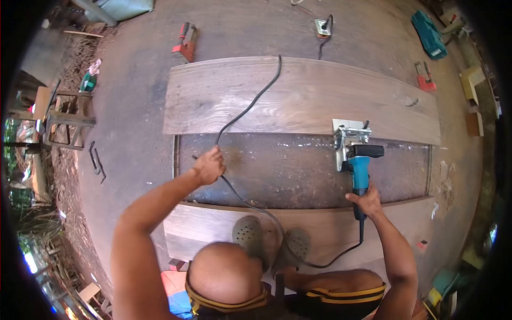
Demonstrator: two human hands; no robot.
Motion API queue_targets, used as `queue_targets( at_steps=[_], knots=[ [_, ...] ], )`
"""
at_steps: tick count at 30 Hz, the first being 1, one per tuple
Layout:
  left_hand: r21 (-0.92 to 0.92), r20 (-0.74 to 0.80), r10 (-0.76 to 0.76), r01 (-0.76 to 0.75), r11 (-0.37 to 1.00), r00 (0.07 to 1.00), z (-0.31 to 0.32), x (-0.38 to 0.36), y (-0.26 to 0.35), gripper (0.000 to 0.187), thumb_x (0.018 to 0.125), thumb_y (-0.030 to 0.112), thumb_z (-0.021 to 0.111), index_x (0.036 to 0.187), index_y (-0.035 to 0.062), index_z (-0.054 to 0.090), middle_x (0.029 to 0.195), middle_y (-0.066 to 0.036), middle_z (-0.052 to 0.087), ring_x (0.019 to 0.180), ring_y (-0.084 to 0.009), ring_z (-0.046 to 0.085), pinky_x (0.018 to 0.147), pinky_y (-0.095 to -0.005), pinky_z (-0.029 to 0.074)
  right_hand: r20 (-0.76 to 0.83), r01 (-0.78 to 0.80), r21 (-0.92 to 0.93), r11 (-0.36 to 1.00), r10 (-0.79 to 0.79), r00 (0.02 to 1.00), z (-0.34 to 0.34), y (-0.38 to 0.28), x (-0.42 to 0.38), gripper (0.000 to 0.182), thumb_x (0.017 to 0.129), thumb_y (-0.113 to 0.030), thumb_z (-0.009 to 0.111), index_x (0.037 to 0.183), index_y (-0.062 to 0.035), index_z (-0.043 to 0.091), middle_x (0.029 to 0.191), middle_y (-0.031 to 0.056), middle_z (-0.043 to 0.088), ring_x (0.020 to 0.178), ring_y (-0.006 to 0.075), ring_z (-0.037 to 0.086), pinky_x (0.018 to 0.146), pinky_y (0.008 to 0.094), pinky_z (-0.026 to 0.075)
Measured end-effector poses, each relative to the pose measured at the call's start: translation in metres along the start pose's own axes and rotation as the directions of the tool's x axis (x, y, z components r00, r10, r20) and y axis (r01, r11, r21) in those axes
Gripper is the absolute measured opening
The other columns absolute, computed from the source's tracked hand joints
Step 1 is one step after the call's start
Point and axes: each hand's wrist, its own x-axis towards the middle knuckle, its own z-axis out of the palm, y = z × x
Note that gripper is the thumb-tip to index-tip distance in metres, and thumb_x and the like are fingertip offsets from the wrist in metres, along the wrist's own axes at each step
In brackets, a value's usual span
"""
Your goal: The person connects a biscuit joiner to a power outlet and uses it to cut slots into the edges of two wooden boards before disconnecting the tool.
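Note:
My right hand (pixel 367 200) is wrapped around the rear of a teal and black biscuit joiner (pixel 360 172). Its metal fence and base reach the near edge of the far wooden board (pixel 298 96). My left hand (pixel 209 166) is closed around the black power cord (pixel 249 108), which runs across that board. A short dark tip, too small to name, pokes out left of this hand. From the joiner's rear, the cord loops back past my shoes (pixel 248 234) over the near board (pixel 197 221).
Red clamps (pixel 184 49) (pixel 425 80) lie beyond the boards. A power outlet (pixel 322 28) and a teal tool case (pixel 428 35) are at the back. Thin strips (pixel 176 154) (pixel 430 169) span between the boards. A wooden stool (pixel 69 120) stands left.

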Motion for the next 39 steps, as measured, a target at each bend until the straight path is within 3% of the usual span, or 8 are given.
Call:
queue_targets(
  at_steps=[2, 6, 11, 13, 17, 25, 29, 39],
  knots=[
    [-0.064, 0.073, -0.147, 0.152, 0.986, 0.986, -0.036, -0.038, -0.031, 0.025, 0.095, 0.026, 0.055, 0.103, 0.0134, 0.074, 0.110, -0.006, 0.071, 0.124, -0.0270, 0.057, 0.125, -0.0537, 0.015, -0.007, -0.052, -0.001, 0.999, 0.052, 0.999, -0.002, -0.002, -0.002, 0.072, 0.063, -0.031, 0.091, 0.116, 0.0073, 0.059, 0.108, 0.0253, 0.070, 0.104, 0.0382, 0.070, 0.093, 0.0455, 0.055],
    [0.022, -0.308, -0.481, 0.511, 0.859, 0.821, -0.072, -0.125, -0.089, 0.023, 0.091, 0.019, 0.055, 0.104, 0.0076, 0.072, 0.116, -0.014, 0.066, 0.133, -0.0313, 0.051, 0.128, -0.0571, 0.008, -0.055, -0.060, -0.081, 0.995, 0.055, 0.997, 0.013, 0.021, 0.008, 0.070, 0.064, -0.028, 0.091, 0.116, 0.0065, 0.059, 0.106, 0.0266, 0.070, 0.103, 0.0398, 0.070, 0.091, 0.0462, 0.055],
    [0.085, -0.095, -0.666, 0.672, 0.735, 0.740, -0.121, -0.199, -0.114, 0.022, 0.089, 0.015, 0.056, 0.104, 0.0041, 0.069, 0.117, -0.015, 0.063, 0.133, -0.0355, 0.050, 0.128, -0.0573, 0.012, -0.080, 0.016, -0.029, 0.999, -0.019, 0.997, 0.005, 0.008, -0.004, 0.068, 0.063, -0.028, 0.091, 0.113, 0.0054, 0.059, 0.103, 0.0259, 0.071, 0.099, 0.0409, 0.070, 0.087, 0.0469, 0.056],
    [0.040, -0.180, -0.675, 0.691, 0.722, 0.716, -0.096, -0.217, -0.116, 0.022, 0.089, 0.014, 0.058, 0.105, 0.0049, 0.070, 0.122, -0.016, 0.062, 0.133, -0.0368, 0.049, 0.125, -0.0561, 0.019, -0.035, 0.037, 0.043, 0.998, -0.036, 0.999, 0.002, 0.011, -0.004, 0.067, 0.063, -0.028, 0.091, 0.113, 0.0049, 0.060, 0.099, 0.0253, 0.071, 0.096, 0.0408, 0.070, 0.085, 0.0464, 0.056],
    [-0.095, -0.065, -0.801, 0.795, 0.599, 0.596, -0.039, -0.233, -0.114, 0.023, 0.085, 0.015, 0.062, 0.102, 0.0038, 0.072, 0.141, -0.019, 0.056, 0.135, -0.0390, 0.046, 0.117, -0.0550, 0.032, -0.041, 0.104, 0.063, 0.993, -0.102, 0.994, 0.022, 0.001, -0.007, 0.064, 0.063, -0.027, 0.090, 0.110, 0.0054, 0.061, 0.096, 0.0247, 0.071, 0.093, 0.0402, 0.070, 0.084, 0.0463, 0.056],
    [-0.297, 0.048, -0.726, 0.704, 0.645, 0.686, 0.090, -0.225, -0.072, 0.024, 0.078, 0.013, 0.065, 0.096, 0.0004, 0.075, 0.152, -0.022, 0.046, 0.143, -0.0412, 0.039, 0.117, -0.0552, 0.031, -0.074, -0.020, 0.056, 0.998, 0.024, 0.997, 0.089, -0.079, -0.064, 0.062, 0.064, -0.027, 0.088, 0.111, 0.0039, 0.061, 0.097, 0.0238, 0.070, 0.094, 0.0397, 0.070, 0.085, 0.0461, 0.055],
    [-0.423, 0.055, -0.714, 0.664, 0.616, 0.697, 0.125, -0.218, -0.096, 0.026, 0.076, 0.009, 0.067, 0.099, -0.0018, 0.074, 0.156, -0.022, 0.041, 0.145, -0.0431, 0.035, 0.118, -0.0557, 0.030, -0.105, -0.111, -0.028, 0.993, 0.108, 0.989, 0.106, -0.113, -0.076, 0.061, 0.065, -0.026, 0.087, 0.111, 0.0041, 0.061, 0.098, 0.0240, 0.070, 0.096, 0.0400, 0.070, 0.086, 0.0457, 0.055],
    [-0.335, 0.198, -0.643, 0.667, 0.665, 0.740, 0.230, -0.198, -0.200, 0.038, 0.075, 0.015, 0.077, 0.110, 0.0020, 0.073, 0.161, -0.022, 0.036, 0.148, -0.0416, 0.031, 0.119, -0.0507, 0.032, -0.024, -0.112, 0.031, 0.993, 0.113, 0.993, 0.150, -0.145, -0.096, 0.073, 0.068, -0.021, 0.087, 0.127, 0.0057, 0.053, 0.113, 0.0287, 0.067, 0.107, 0.0401, 0.067, 0.091, 0.0458, 0.054]
  ],
)
